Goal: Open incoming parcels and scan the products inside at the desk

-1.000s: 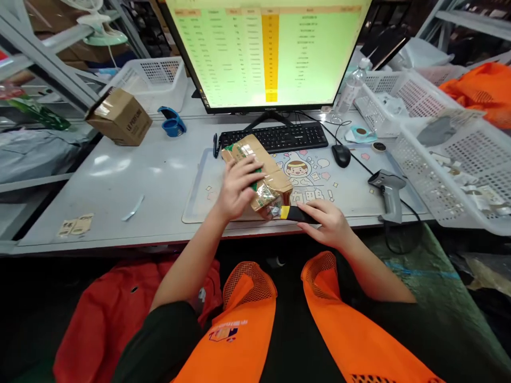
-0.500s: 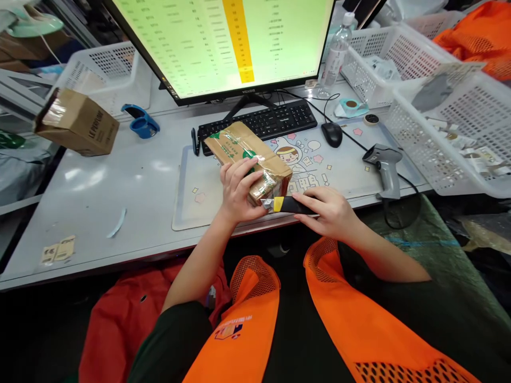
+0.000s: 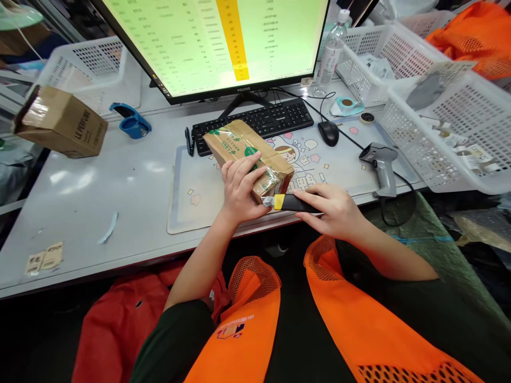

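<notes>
My left hand [image 3: 242, 186] grips a small brown cardboard box [image 3: 255, 139] sealed with clear tape and marked with green print. The box is tilted above the desk mat, its near end facing me. In my right hand [image 3: 333, 210] is a utility knife [image 3: 293, 202] with a black handle and a yellow band. Its metal tip is at the lower edge of the box's near end, close to my left thumb. Whether the blade has gone into the tape, I cannot tell.
Behind the box stand a keyboard [image 3: 261, 123] and a monitor [image 3: 217, 48]. A mouse [image 3: 329, 133], a barcode scanner [image 3: 382, 166] and white baskets [image 3: 443, 154] are on the right. To the left are an opened carton [image 3: 66, 123] and a blue tape dispenser [image 3: 134, 125].
The view has shifted slightly, moving the desk items a little left in the picture. Both hands keep their grips, and the knife tip stays at the box's near end.
</notes>
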A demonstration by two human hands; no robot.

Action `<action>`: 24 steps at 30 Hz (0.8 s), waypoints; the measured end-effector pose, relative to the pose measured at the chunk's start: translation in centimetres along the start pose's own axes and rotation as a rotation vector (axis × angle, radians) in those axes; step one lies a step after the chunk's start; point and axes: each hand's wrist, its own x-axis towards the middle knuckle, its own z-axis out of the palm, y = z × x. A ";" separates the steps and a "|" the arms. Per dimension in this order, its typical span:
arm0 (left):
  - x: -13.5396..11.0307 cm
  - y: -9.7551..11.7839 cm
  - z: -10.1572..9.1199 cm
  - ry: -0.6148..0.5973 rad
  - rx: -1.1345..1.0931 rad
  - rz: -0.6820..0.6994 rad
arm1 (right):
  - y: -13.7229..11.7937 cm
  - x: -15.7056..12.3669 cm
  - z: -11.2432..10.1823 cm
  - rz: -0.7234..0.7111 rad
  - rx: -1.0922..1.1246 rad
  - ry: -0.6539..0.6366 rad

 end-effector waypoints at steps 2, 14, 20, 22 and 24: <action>0.0 0.0 0.0 0.017 -0.011 -0.016 | 0.0 0.1 -0.4 0.001 -0.006 -0.009; -1.4 -0.3 0.7 0.110 0.006 0.070 | 5.4 -0.3 -0.7 0.200 -0.067 0.095; 1.5 -1.1 -3.7 -0.169 -0.059 0.092 | 8.5 -2.4 -0.8 0.340 0.006 0.215; 2.6 -3.1 -5.7 -0.134 -0.063 0.016 | 9.1 -3.2 -1.0 0.372 0.027 0.277; 3.1 -4.8 -6.9 -0.051 -0.077 -0.051 | 9.2 -3.6 -1.4 0.391 0.040 0.318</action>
